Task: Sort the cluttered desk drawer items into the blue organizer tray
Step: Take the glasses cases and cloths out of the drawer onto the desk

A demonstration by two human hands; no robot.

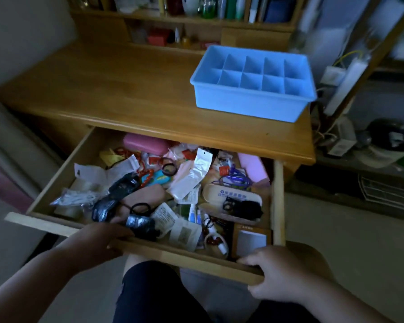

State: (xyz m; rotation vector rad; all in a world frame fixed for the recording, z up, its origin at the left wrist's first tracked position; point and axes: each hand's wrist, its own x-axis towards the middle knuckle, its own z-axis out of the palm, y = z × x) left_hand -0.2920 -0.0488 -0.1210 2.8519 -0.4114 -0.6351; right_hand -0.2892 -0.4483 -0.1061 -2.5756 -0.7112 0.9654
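Both grips clenched on front edge of open wooden drawer (276, 201): left hand (103, 238), right hand (273, 273). Cluttered small items (163, 194) inside drawer; blue plastic compartmented organizer tray (250, 103) beyond drawer, on desk (117, 89).

Tray (247, 106) sits on desk (126, 89), behind open drawer (56, 183), seemingly right.

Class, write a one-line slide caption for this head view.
Both hands, left and right, grip the open cluttered drawer; blue tray waits empty.

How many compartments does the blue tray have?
10: the blue tray on the desk has two rows of five, a far row and a near row; all look empty.
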